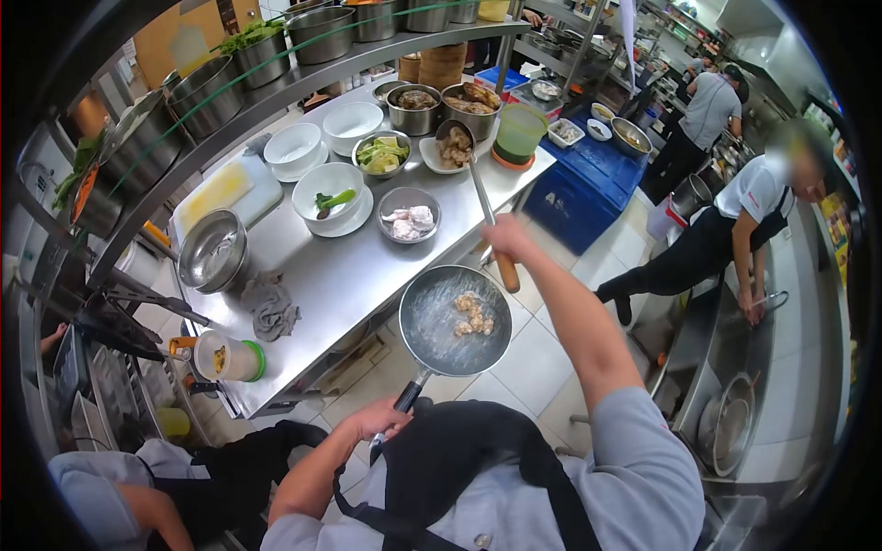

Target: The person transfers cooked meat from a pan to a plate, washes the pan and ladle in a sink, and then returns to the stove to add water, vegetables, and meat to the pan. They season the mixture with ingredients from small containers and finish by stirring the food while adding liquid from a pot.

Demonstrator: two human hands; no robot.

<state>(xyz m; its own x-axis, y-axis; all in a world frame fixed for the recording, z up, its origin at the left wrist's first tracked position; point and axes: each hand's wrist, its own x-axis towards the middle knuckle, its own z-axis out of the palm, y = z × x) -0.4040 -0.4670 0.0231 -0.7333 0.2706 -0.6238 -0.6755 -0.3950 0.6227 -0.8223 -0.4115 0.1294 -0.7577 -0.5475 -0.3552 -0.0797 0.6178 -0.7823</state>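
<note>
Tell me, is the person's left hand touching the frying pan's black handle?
Touching: the head view shows the left hand closed around the frying pan's black handle, which emerges on both sides.

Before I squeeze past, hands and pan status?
Left hand holds frying pan; right hand holds wooden-handled ladle. Food chunks in pan. Co-worker close at left.

Over my feed I see a crumpled grey cloth (270, 308) just beside a steel bowl (197, 257) on the metal surface (322, 262). Past its edge I make out a blue bin (579, 195); the raised shelf (367, 53) carries leafy greens (250, 33) in a pot (262, 59).
</note>
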